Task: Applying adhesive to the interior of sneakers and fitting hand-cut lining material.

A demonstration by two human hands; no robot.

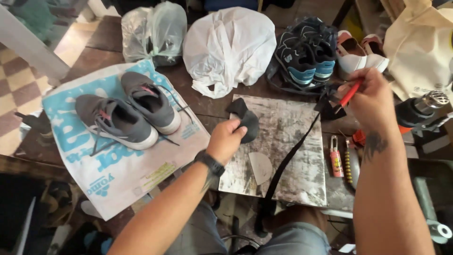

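Patch (246, 123), black, pinched in left hand (227, 139) over board (288, 174) for a flat work surface; right hand (373, 101) grips red-handled tool (350, 93) at strap (292, 151) end, gray shoes (130, 111) parked aside on bag (118, 174).

2 grey sneakers (127, 111); white plastic bag (229, 45); heat gun (420, 111)

White-and-blue printed bag (118, 174) lies flat left; white plastic bag (229, 45) behind.

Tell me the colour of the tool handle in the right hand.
Red, seen in the head view: the tool handle sticks out of the right hand.
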